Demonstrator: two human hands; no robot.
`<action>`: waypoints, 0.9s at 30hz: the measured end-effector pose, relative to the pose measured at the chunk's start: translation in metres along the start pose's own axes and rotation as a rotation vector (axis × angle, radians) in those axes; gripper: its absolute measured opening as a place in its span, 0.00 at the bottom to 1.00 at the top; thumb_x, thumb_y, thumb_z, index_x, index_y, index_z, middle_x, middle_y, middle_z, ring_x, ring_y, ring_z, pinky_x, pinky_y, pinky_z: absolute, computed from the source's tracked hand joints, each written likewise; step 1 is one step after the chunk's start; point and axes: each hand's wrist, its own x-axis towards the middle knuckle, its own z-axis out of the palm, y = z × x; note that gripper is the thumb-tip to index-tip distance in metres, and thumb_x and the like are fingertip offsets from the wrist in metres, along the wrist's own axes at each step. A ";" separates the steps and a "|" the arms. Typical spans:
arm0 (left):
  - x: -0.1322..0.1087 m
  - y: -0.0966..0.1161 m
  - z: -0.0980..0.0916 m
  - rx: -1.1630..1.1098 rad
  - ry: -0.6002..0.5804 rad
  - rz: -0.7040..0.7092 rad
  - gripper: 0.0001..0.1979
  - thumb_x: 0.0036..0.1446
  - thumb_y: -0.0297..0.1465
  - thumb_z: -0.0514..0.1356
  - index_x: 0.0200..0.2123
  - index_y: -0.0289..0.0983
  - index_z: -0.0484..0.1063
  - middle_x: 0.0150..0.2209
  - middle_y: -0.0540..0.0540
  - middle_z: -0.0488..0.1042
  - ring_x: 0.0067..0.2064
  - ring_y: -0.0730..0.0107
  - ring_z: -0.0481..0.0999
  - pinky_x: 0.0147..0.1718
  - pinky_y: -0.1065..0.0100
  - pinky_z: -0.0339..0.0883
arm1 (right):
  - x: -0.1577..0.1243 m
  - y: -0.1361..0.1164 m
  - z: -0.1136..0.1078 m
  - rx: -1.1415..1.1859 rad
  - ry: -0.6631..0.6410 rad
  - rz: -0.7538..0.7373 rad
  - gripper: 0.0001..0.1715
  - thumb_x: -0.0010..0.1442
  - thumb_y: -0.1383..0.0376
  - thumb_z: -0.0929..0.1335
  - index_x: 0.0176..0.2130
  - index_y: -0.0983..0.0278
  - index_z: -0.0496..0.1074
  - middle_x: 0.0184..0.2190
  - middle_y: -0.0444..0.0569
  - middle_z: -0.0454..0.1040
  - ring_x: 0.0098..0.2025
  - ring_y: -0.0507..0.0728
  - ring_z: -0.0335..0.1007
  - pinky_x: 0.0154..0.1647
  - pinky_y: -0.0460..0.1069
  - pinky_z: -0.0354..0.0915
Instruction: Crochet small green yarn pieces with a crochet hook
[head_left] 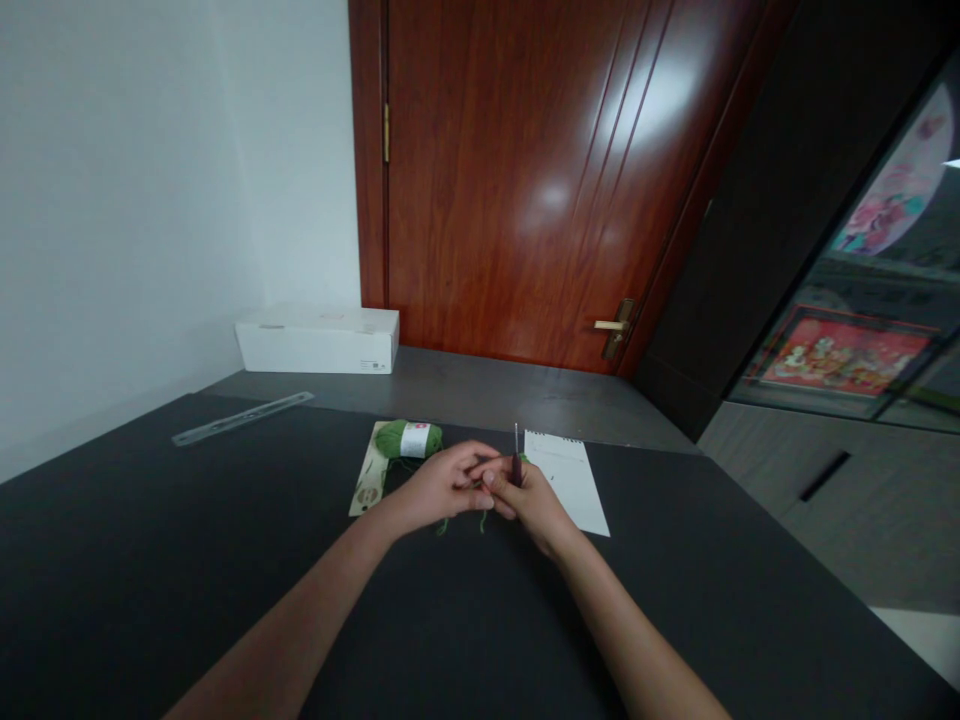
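Just in front of the yarn ball (409,438), right hand (538,503) grips the crochet hook (516,452) upright, left hand (441,488) pinches the green strand (482,521), and any slack could probably let a loop slip off.

Yarn ball (397,438): mid green, with a white band bearing a small pink-red mark.
Yarn strands (482,520): the same green.
Crochet hook (516,466): dark purplish handle, silvery shaft.
Card (366,488): pale cream with a faint round print.
Notepad (571,482): plain white.
Ruler (241,417): clear, greyish, near the table's far left edge.
Box (318,340): white, beyond the far left corner.
Table (150,560): matt charcoal, unpatterned.
Door (525,180): glossy reddish brown.
Door handle (615,326): brass yellow.
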 end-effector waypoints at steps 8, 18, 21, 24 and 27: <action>-0.001 0.009 -0.027 -0.030 0.361 -0.103 0.12 0.56 0.39 0.62 0.33 0.35 0.72 0.18 0.55 0.66 0.15 0.82 0.53 0.16 0.76 0.43 | 0.006 0.004 -0.014 -0.022 0.072 0.027 0.27 0.47 0.46 0.75 0.31 0.67 0.76 0.20 0.43 0.72 0.15 0.44 0.50 0.16 0.44 0.44; -0.003 0.009 -0.032 -0.059 0.623 0.026 0.13 0.56 0.41 0.60 0.34 0.37 0.69 0.19 0.54 0.65 0.16 0.81 0.52 0.16 0.76 0.43 | 0.010 0.015 -0.031 -0.198 0.050 0.123 0.19 0.47 0.53 0.76 0.28 0.66 0.75 0.18 0.43 0.72 0.16 0.45 0.53 0.17 0.43 0.46; -0.004 0.006 -0.037 0.017 0.662 0.023 0.12 0.58 0.41 0.57 0.34 0.38 0.68 0.20 0.54 0.66 0.16 0.79 0.53 0.16 0.75 0.47 | 0.007 0.012 -0.031 -0.209 0.002 0.124 0.17 0.49 0.54 0.75 0.29 0.66 0.75 0.19 0.42 0.73 0.16 0.45 0.53 0.17 0.43 0.46; -0.003 0.002 -0.043 0.158 0.682 0.014 0.08 0.51 0.37 0.62 0.32 0.39 0.71 0.26 0.50 0.71 0.20 0.73 0.63 0.18 0.72 0.56 | 0.004 0.011 -0.028 -0.286 -0.118 0.136 0.16 0.55 0.54 0.73 0.31 0.66 0.77 0.19 0.43 0.73 0.17 0.46 0.55 0.18 0.43 0.49; -0.002 -0.002 -0.046 0.323 0.654 0.013 0.07 0.42 0.27 0.66 0.29 0.39 0.74 0.32 0.47 0.74 0.32 0.67 0.71 0.28 0.70 0.64 | 0.003 0.014 -0.027 -0.548 -0.193 0.100 0.12 0.59 0.60 0.70 0.31 0.65 0.80 0.22 0.45 0.76 0.21 0.49 0.62 0.23 0.44 0.57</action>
